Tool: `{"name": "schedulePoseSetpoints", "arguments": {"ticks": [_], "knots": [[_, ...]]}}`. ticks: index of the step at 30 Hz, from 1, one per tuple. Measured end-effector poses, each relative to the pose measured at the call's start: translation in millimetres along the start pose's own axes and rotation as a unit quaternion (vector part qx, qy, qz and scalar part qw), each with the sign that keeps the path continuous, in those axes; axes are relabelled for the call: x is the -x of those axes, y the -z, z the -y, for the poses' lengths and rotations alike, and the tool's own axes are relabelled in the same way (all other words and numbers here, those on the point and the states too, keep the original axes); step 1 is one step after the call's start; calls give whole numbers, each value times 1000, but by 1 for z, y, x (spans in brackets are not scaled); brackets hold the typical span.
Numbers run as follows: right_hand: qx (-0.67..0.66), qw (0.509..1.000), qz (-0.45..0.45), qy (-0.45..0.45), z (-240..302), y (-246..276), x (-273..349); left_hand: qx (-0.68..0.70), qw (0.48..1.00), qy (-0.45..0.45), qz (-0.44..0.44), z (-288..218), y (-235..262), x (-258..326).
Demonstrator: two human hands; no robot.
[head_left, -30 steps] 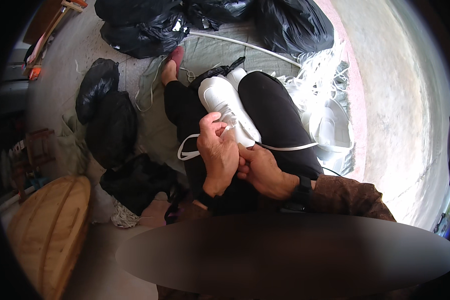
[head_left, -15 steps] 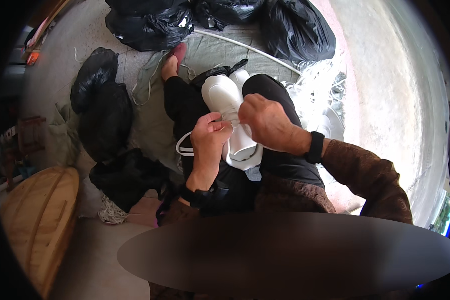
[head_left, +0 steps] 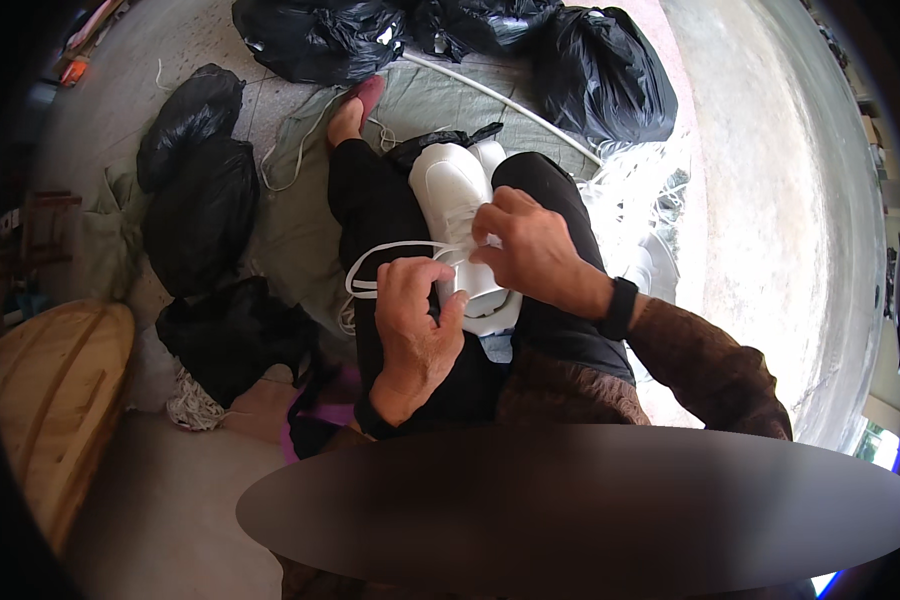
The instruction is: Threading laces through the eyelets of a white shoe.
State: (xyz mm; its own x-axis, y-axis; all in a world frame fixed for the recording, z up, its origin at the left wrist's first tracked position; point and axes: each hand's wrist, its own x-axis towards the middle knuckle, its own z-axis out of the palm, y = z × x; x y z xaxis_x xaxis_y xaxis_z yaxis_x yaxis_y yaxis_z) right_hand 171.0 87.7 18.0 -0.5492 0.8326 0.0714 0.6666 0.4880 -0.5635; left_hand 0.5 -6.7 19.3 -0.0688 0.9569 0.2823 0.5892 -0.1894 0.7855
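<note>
A white lace-up shoe (head_left: 450,180) rests between my thighs, its toe pointing away from me. My right hand (head_left: 535,245) is over the lacing, fingertips pinched on the white shoelace (head_left: 400,244). The lace makes a loose loop to the left, over my left thigh. Beside the shoe's opening is my left hand (head_left: 415,320), fingers bent, with a gap between thumb and forefinger and nothing visible in it. Part of a second white shoe (head_left: 488,154) shows behind the first; the rest is hidden.
Black plastic bags (head_left: 605,75) lie at the far side, with more bags (head_left: 202,215) on the left. A white pole (head_left: 500,98) crosses the green sheet (head_left: 300,215). Loose white laces (head_left: 635,185) are heaped at right; a wooden board (head_left: 55,390) stands at lower left.
My left hand has drawn back from the lacing toward me, its thumb and forefinger parting. The lace loop now stretches from the shoe out to the left. My right hand stays at the lacing.
</note>
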Motion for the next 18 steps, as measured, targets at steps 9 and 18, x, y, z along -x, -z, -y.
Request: {"name": "schedulePoseSetpoints", "arguments": {"ticks": [9,18], "knots": [[177,980,-81,41,-157,92,-19,-80,996,-24,-34,15,39,9],[-190,856,-265,-402,-248,202,54,-32,985,-76,151,31,21,-1]]}}
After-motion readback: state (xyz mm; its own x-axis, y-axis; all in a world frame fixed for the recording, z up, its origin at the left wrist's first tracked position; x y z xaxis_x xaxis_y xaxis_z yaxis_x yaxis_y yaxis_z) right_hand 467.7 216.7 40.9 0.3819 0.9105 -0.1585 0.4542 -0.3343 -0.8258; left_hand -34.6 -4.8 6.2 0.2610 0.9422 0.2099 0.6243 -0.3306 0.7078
